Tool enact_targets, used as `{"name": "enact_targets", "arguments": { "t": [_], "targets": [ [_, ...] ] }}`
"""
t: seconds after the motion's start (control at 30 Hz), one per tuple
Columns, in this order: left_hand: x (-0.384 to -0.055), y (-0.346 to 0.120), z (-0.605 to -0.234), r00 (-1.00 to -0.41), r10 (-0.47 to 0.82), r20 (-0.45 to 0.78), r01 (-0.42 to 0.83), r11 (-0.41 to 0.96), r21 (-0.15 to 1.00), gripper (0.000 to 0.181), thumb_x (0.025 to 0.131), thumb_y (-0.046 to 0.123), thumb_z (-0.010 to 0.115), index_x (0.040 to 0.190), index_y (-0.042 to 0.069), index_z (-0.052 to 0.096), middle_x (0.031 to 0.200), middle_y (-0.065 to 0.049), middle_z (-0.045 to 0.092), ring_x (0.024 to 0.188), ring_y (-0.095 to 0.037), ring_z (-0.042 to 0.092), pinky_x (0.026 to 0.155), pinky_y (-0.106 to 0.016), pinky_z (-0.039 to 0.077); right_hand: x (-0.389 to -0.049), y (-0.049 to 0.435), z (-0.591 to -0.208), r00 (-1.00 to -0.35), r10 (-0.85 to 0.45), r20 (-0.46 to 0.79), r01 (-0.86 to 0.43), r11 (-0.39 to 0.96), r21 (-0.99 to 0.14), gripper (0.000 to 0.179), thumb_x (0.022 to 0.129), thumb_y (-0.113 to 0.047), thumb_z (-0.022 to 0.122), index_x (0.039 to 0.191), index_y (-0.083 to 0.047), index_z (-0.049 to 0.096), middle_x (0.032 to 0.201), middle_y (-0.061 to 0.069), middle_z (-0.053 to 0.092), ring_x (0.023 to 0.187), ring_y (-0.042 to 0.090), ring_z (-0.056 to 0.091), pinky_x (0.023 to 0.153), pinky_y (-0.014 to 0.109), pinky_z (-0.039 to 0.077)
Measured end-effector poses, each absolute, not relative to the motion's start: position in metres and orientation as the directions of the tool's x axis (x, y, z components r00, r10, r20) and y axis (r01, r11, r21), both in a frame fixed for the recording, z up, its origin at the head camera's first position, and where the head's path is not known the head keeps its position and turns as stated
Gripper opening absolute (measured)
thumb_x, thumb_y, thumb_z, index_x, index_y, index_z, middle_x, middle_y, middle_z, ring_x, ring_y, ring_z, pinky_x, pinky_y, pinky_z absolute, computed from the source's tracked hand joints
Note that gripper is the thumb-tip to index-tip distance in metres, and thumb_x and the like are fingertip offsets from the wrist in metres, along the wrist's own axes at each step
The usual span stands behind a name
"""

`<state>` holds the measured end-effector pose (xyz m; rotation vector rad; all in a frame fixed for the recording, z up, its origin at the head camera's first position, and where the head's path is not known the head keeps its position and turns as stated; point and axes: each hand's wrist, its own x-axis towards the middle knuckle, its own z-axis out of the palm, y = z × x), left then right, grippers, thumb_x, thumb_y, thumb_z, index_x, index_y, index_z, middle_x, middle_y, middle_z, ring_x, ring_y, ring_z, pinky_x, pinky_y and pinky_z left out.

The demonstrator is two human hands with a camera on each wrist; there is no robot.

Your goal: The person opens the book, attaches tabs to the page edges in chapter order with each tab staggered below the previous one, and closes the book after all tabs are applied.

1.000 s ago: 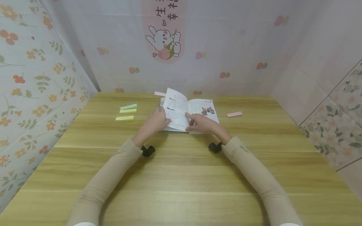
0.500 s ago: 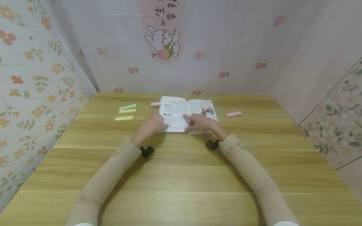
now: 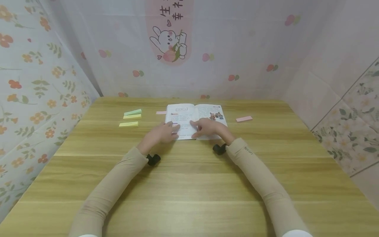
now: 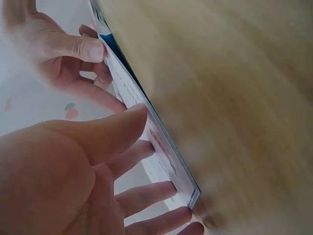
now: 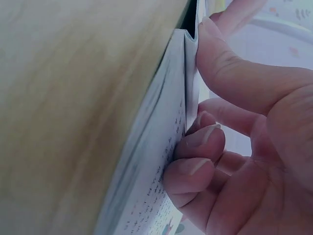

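An open book (image 3: 180,117) lies near the back of the table, printed text on both pages and a colored picture on the right one. My left hand (image 3: 162,132) rests on the left page by its outer edge; in the left wrist view its fingers (image 4: 146,198) are spread with the tips on the paper. By the center fold is my right hand (image 3: 207,127), thumb (image 5: 220,58) pressing at the fold and the other fingertips bent against the right page. A pink paper strip (image 3: 161,112) shows at the book's left edge.
Left of the book lie a green strip (image 3: 132,112), a yellow strip (image 3: 132,117) just below it and another yellow strip (image 3: 128,124). A second pink strip (image 3: 244,118) lies to the right. A patterned curtain (image 3: 237,49) hangs behind the wooden table (image 3: 189,191).
The left page, lifted and held by my left hand a second ago, now lies flat with the pink strip at its edge. My left fingers have spread onto it; my right hand stays at the fold.
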<state>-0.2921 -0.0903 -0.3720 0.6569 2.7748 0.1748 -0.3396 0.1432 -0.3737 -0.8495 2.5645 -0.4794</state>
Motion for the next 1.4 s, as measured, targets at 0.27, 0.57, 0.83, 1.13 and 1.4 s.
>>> {"name": "enact_targets", "arguments": {
  "t": [0.27,0.57,0.83,1.13,1.4],
  "targets": [
    [-0.290,-0.090,-0.376,-0.849,0.467,-0.247,0.441,0.884,0.154,0.055,0.107,0.032,0.047,0.158,0.014,0.036,0.158,-0.025,0.033,0.138,-0.052,0.035,0.108,-0.067,0.035,-0.349,0.140,-0.371,-0.762,-0.608,-0.222,-0.491,0.767,-0.413,0.066,0.097,-0.031,0.069,0.152,-0.005,0.043,0.108,0.017,0.067,0.087,0.022,0.055,0.080,0.034,0.046],
    [-0.290,-0.088,-0.377,-0.854,0.451,-0.258,0.422,0.892,0.161,0.056,0.107,0.033,0.046,0.159,0.016,0.034,0.159,-0.024,0.030,0.141,-0.053,0.031,0.110,-0.068,0.031,-0.374,0.130,-0.375,-0.828,-0.528,-0.187,-0.432,0.814,-0.388,0.057,0.104,-0.025,0.056,0.153,-0.002,0.039,0.152,0.019,0.045,0.134,0.031,0.049,0.116,0.043,0.034],
    [-0.291,-0.089,-0.377,-0.860,0.439,-0.258,0.414,0.898,0.147,0.056,0.107,0.034,0.045,0.159,0.017,0.033,0.159,-0.022,0.031,0.140,-0.050,0.033,0.110,-0.066,0.032,-0.391,0.126,-0.378,-0.865,-0.440,-0.242,-0.345,0.871,-0.350,0.060,0.108,-0.034,0.046,0.161,-0.012,0.025,0.164,0.012,0.027,0.151,0.031,0.021,0.123,0.045,0.015],
    [-0.290,-0.089,-0.374,-0.861,0.433,-0.265,0.409,0.901,0.143,0.056,0.108,0.033,0.043,0.159,0.016,0.032,0.161,-0.022,0.027,0.143,-0.049,0.030,0.111,-0.067,0.030,-0.398,0.121,-0.381,-0.876,-0.399,-0.270,-0.324,0.902,-0.284,0.066,0.108,-0.040,0.043,0.162,-0.011,0.019,0.165,0.014,0.024,0.152,0.031,0.020,0.123,0.044,0.014],
    [-0.289,-0.090,-0.372,-0.856,0.444,-0.264,0.425,0.896,0.126,0.055,0.108,0.032,0.043,0.159,0.014,0.033,0.160,-0.024,0.028,0.141,-0.050,0.032,0.108,-0.068,0.034,-0.397,0.116,-0.378,-0.866,-0.410,-0.284,-0.340,0.902,-0.266,0.067,0.108,-0.038,0.045,0.161,-0.005,0.019,0.164,0.017,0.024,0.151,0.032,0.022,0.123,0.043,0.016]
  ]
}}
